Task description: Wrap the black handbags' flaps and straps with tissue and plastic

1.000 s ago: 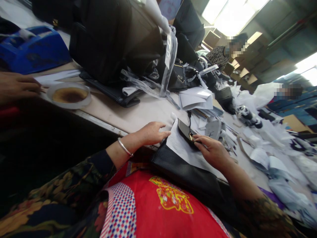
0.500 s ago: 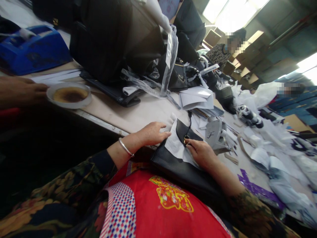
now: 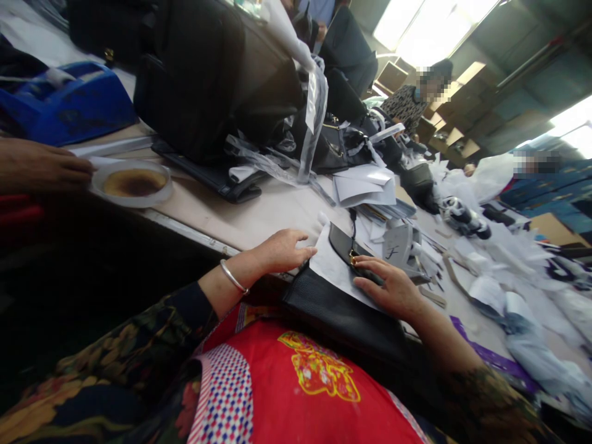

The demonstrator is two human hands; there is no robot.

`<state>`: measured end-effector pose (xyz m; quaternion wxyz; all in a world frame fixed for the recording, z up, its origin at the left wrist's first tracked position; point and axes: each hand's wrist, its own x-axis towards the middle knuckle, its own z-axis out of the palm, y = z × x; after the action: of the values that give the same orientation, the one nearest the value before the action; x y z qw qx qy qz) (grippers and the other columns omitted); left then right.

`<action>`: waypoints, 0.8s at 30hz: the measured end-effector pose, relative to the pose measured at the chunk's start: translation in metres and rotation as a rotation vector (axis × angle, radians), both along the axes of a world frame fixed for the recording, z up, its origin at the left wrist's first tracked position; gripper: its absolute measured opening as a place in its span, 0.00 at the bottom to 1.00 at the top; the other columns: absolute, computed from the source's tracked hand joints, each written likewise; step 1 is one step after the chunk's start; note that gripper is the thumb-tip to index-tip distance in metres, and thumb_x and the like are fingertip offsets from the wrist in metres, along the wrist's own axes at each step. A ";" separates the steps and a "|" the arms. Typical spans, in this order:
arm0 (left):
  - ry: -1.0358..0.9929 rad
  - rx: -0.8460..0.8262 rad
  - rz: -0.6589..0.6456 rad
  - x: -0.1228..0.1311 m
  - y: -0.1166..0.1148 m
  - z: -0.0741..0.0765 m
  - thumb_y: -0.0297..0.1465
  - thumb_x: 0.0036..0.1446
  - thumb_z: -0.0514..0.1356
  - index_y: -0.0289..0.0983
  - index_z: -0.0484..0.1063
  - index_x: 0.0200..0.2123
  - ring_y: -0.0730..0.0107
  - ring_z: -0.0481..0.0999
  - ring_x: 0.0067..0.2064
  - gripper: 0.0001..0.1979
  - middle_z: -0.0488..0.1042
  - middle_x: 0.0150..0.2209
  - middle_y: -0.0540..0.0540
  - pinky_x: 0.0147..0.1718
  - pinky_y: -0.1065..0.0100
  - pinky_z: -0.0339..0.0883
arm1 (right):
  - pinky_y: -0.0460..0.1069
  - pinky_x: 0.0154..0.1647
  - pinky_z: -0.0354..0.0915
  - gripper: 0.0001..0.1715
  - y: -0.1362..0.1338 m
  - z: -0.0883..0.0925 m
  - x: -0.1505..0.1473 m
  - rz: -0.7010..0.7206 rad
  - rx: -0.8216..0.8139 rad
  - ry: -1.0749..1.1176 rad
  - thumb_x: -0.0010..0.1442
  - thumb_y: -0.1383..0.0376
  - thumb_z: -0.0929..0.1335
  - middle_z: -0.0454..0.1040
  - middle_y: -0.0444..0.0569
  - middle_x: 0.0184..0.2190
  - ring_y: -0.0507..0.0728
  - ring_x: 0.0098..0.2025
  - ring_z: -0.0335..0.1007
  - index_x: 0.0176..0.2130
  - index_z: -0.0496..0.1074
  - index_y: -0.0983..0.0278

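Note:
A black leather handbag [image 3: 337, 311] rests across my lap against the table edge. White paper [image 3: 330, 271] lies over its front, partly beneath a dark flap [image 3: 341, 239] with a gold clasp [image 3: 353, 256]. My right hand [image 3: 391, 287] lies on the bag by the clasp, its fingers stretched and apart over the flap and paper. At the bag's left corner, my left hand [image 3: 284, 251] is open, thumb and forefinger spread beside the paper's edge. Whether its fingertips touch the bag I cannot tell.
A co-worker's hand [image 3: 50, 166] is beside a round dish with a brown-stained pad [image 3: 134, 183]. Behind stand a blue tape dispenser [image 3: 69, 105] and large black bags [image 3: 217, 74]. White papers [image 3: 365, 185] and wrapping [image 3: 504, 259] cover the table to the right.
My right hand has shifted slightly right, and its fingers have spread from the clasp, leaving more of the paper and flap showing. My left hand stays nearly in place.

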<state>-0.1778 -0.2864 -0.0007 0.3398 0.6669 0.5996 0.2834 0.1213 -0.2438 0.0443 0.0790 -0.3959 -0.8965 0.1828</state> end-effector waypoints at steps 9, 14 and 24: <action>-0.055 -0.017 0.023 -0.001 0.002 0.001 0.46 0.61 0.58 0.30 0.75 0.57 0.52 0.76 0.57 0.29 0.76 0.57 0.35 0.58 0.62 0.67 | 0.60 0.62 0.67 0.18 -0.002 0.024 0.011 -0.113 0.106 0.065 0.65 0.54 0.68 0.77 0.55 0.55 0.64 0.57 0.74 0.48 0.77 0.61; -0.209 -0.105 0.077 0.000 0.003 0.002 0.50 0.61 0.56 0.28 0.70 0.60 0.52 0.75 0.59 0.35 0.74 0.59 0.32 0.57 0.61 0.68 | 0.60 0.60 0.69 0.18 -0.022 0.021 0.032 -0.213 0.106 0.067 0.66 0.54 0.66 0.76 0.55 0.55 0.64 0.56 0.74 0.47 0.79 0.60; -0.331 -0.409 0.026 0.010 0.020 0.012 0.37 0.56 0.64 0.29 0.61 0.66 0.53 0.76 0.57 0.38 0.73 0.60 0.31 0.49 0.61 0.73 | 0.61 0.61 0.67 0.18 -0.039 -0.005 0.060 -0.396 0.040 0.249 0.64 0.52 0.67 0.75 0.54 0.57 0.65 0.58 0.73 0.45 0.81 0.59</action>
<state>-0.1677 -0.2666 0.0112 0.5574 0.5209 0.5893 0.2658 0.1815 -0.2829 0.0393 0.2310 -0.5367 -0.7881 0.1935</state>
